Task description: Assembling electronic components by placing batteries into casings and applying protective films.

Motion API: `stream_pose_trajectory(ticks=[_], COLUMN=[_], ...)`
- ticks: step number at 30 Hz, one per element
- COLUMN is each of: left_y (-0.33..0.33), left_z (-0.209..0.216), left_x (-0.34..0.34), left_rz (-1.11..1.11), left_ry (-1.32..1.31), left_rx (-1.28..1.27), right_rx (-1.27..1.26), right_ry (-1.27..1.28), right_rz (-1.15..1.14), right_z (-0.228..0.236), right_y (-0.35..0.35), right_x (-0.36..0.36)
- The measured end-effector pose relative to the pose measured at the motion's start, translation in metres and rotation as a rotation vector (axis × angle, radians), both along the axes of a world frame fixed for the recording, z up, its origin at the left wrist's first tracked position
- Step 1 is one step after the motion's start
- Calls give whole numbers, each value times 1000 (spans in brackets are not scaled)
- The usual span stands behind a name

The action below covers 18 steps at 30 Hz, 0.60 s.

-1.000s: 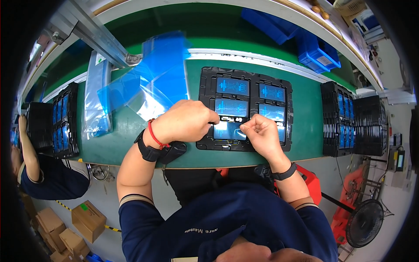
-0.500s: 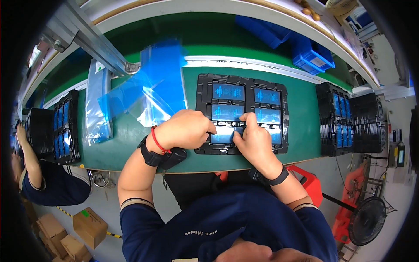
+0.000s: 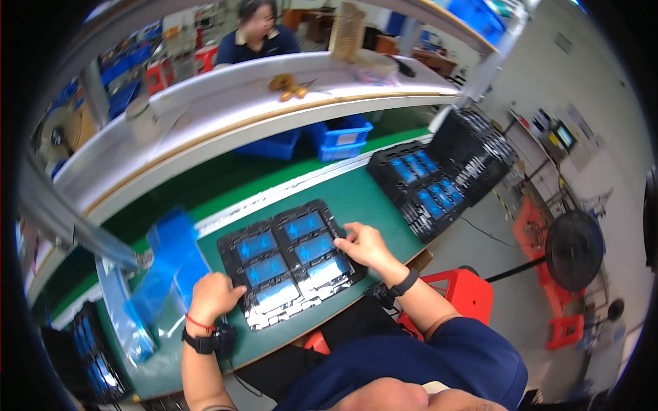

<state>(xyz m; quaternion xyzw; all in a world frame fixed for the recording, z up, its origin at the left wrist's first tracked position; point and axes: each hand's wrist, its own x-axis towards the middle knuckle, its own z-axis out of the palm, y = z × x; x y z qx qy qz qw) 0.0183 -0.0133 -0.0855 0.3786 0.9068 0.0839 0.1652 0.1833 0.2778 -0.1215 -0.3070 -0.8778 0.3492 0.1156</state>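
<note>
Green surface (image 3: 370, 198) carries black tray (image 3: 291, 264); left hand (image 3: 214, 296) grips its near-left edge, steadying; right hand (image 3: 367, 246) pinches its right rim.

Left hand (image 3: 214, 296) covers the near-left corner of the black tray (image 3: 291, 264); whether its fingers grip the rim or just rest there can't be told. Right hand (image 3: 367, 246) hides the tray's right edge, fingertips blurred against a blue panel (image 3: 315, 248). Blue bags (image 3: 168, 264) left of the left hand are smeared, count unclear. Stack of trays (image 3: 92, 366) further left is cut by the dark rim. Person's head at bottom edge cut off.
</note>
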Motion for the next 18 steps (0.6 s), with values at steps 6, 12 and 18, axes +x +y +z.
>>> stream_pose_trajectory(ticks=[6,12,18], left_y=[2,0,8], left_z=[-17,-18,-13], left_x=[-12,-15,-9], left_rz=[38,33,56], left_ry=[-128,-296,-492], left_rx=[14,93,167], right_rx=[-515,-965,-1022], right_ry=[108,388,672], right_rz=[-74,77,19], right_z=[-17,-9,5], right_y=[17,4,24], right_x=[1,13,59])
